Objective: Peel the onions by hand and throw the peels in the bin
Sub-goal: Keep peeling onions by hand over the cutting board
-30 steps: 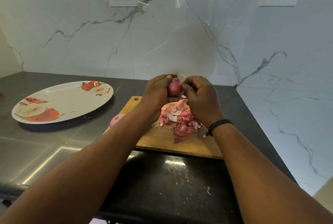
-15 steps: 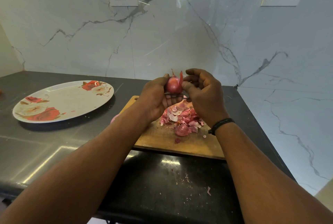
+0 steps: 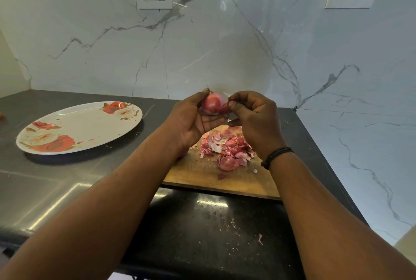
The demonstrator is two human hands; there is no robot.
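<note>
A small red onion (image 3: 212, 104) is held up above the wooden cutting board (image 3: 202, 174), cradled in my left hand (image 3: 191, 120) with the thumb on its top. My right hand (image 3: 254, 120) pinches a thin strip of red peel (image 3: 231, 99) at the onion's right side. Below the hands a heap of pink and red onion peels (image 3: 226, 148) lies on the board. No bin is in view.
A floral oval plate (image 3: 78, 126) lies on the dark counter (image 3: 45, 189) to the left. Bits of peel (image 3: 260, 239) are scattered on the counter near the front edge. Marble walls close off the back and the right side.
The hands lifted the onion higher above the board. My right hand has pulled a strip of peel away from the onion, first upward, now to the right.
</note>
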